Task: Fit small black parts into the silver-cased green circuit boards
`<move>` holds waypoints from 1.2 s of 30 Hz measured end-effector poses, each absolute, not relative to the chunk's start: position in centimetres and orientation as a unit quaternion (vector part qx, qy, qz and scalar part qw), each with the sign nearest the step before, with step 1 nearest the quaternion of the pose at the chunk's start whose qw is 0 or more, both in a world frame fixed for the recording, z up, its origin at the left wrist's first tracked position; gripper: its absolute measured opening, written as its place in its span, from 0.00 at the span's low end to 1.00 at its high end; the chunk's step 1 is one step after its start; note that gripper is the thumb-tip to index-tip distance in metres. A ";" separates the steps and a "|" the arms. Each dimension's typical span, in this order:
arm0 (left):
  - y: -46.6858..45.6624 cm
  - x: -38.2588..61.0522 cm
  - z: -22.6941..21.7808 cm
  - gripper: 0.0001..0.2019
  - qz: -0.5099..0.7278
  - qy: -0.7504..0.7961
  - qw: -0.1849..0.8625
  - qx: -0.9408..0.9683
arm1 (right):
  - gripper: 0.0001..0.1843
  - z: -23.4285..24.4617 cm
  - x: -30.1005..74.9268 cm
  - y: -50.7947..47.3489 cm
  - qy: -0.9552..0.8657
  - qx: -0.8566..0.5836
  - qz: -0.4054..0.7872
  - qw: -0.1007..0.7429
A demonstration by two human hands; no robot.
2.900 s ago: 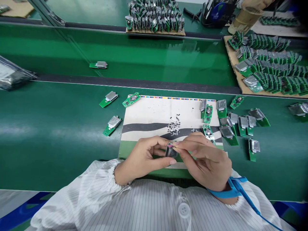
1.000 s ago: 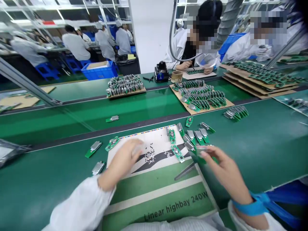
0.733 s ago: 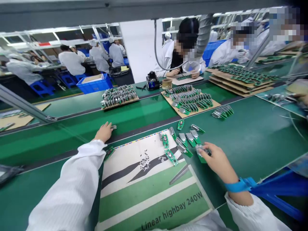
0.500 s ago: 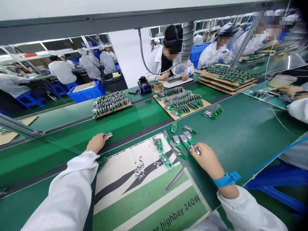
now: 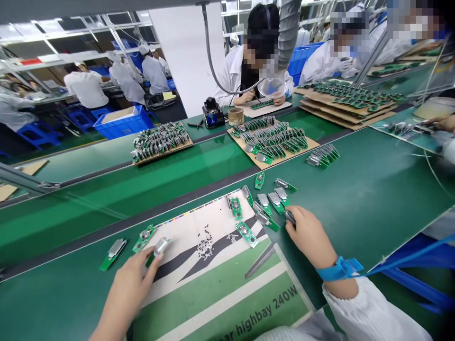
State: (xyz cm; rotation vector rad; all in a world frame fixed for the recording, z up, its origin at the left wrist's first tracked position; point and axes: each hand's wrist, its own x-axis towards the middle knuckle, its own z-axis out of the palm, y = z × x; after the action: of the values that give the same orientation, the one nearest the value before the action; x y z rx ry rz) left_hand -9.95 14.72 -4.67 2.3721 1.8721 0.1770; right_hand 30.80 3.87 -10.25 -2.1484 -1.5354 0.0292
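My left hand (image 5: 133, 274) pinches a circuit board (image 5: 162, 247) with a silver metal part, just over the left edge of a printed cardboard sheet (image 5: 220, 289). Beside that hand, a flat green circuit board (image 5: 144, 238) and another with a metal part (image 5: 114, 251) lie on the green bench. My right hand (image 5: 308, 232) is closed around a small grey, shiny piece (image 5: 289, 217), mostly covered by the fingers. Right by it lies a loose group of circuit boards (image 5: 276, 201). Two more boards (image 5: 246, 234) rest on the sheet, near tiny black and clear pieces (image 5: 205, 244).
Past the bench edge, a green conveyor belt (image 5: 209, 151) runs across. Cardboard trays of boards (image 5: 273, 142) stand beyond, with a row of boards (image 5: 323, 155) at right. A blue wrist strap cord (image 5: 408, 255) trails right. A co-worker (image 5: 256, 71) sits opposite.
My left hand has come back from over the belt to the sheet's left edge, still with a metal-topped piece. My right hand stays by the boards. The view has shifted slightly.
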 end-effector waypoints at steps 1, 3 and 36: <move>13.7 -10.3 -5.4 0.29 0.072 0.619 0.061 0.780 | 0.15 -10.2 31.0 3.8 -0.566 -0.787 0.013 0.245; 12.2 -10.7 -6.5 0.28 0.097 0.624 0.060 0.773 | 0.16 -10.1 31.4 3.7 -0.571 -0.784 0.017 0.243; 10.2 -11.5 -9.3 0.27 0.167 0.588 0.017 0.792 | 0.22 -7.8 27.7 7.1 -0.703 -0.697 0.008 0.145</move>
State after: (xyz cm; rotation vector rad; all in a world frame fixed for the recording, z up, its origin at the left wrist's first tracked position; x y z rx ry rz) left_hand -11.48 10.23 -9.30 2.4599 1.8263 0.5190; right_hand 27.75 7.05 -7.84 -2.0071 -2.0248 0.0234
